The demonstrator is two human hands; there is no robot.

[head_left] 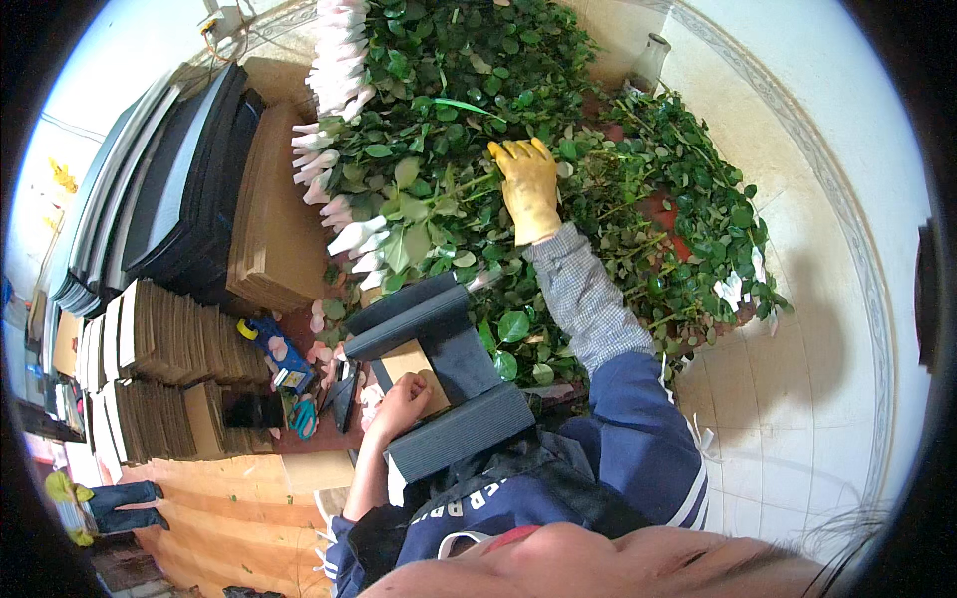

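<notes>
My right hand [529, 191], in a yellow glove, reaches over a large heap of leafy rose stems. Its fingers are closed around the stem of a rose whose pale, sleeved bud [357, 236] points left and whose light leaves [407, 214] stand out above the heap. My left hand [405, 401] is bare, its fingers curled, and rests on a small brown cardboard piece [407, 361]. Whether anything is inside that hand is hidden. Under the cardboard lies a dark corrugated wrapping sheet [461, 351], its near and far sides raised, close to my body.
Sleeved buds [341, 55] line the heap's left edge. Stacks of cardboard [164, 334] and dark sheets [189, 179] stand at left. Teal-handled scissors [303, 417], a blue bottle-shaped object [274, 349] and loose petals lie between. A tiled wall [797, 399] bounds the right side.
</notes>
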